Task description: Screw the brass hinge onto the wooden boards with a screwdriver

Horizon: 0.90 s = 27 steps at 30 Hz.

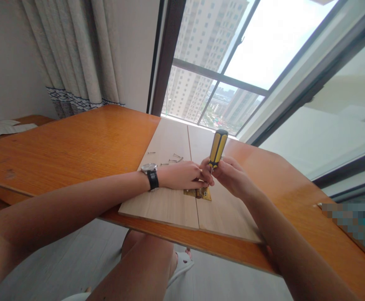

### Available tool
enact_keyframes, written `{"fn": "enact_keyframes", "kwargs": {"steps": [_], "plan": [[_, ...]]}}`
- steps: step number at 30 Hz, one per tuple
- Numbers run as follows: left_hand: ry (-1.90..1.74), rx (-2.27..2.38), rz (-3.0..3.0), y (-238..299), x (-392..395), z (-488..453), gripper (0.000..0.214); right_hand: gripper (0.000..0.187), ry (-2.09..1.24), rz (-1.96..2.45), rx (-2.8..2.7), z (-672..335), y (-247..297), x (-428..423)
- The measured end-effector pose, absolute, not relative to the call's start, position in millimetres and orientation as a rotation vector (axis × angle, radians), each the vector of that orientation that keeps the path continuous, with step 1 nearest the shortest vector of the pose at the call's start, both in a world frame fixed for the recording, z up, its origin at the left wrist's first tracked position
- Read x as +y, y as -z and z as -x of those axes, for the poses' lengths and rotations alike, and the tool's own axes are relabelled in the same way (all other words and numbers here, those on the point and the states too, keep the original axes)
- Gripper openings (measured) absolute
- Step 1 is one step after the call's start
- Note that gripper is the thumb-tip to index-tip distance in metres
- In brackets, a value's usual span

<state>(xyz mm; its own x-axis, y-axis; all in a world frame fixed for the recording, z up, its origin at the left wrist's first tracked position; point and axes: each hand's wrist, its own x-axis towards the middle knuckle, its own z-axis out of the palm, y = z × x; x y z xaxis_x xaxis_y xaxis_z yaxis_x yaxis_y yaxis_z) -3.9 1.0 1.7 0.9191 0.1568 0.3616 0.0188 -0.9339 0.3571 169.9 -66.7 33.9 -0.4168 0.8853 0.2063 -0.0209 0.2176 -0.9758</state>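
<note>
My right hand is shut around a yellow-and-black screwdriver, whose handle stands upright and whose tip is hidden among my fingers. My left hand, with a black-strapped wristwatch on its wrist, rests on a pale wooden board. Its fingertips meet the screwdriver shaft, and I cannot tell whether they pinch something small. A second pale board lies against the first along a seam. A yellow metal hinge or bracket crosses that seam just below my fingers. Several loose screws lie on the boards beyond my left hand.
Both boards lie on an orange wooden table, with a window and high-rise buildings beyond it. A curtain hangs at the left. My legs and a white slipper show below the table's near edge.
</note>
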Motion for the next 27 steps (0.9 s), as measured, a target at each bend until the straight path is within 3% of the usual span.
{"fn": "enact_keyframes", "kwargs": {"steps": [27], "plan": [[-0.577,0.088,-2.712,-0.4,0.9,4.8,0.024,0.045,-1.273,0.881,-1.691,-168.1,-37.5,-69.3]]}}
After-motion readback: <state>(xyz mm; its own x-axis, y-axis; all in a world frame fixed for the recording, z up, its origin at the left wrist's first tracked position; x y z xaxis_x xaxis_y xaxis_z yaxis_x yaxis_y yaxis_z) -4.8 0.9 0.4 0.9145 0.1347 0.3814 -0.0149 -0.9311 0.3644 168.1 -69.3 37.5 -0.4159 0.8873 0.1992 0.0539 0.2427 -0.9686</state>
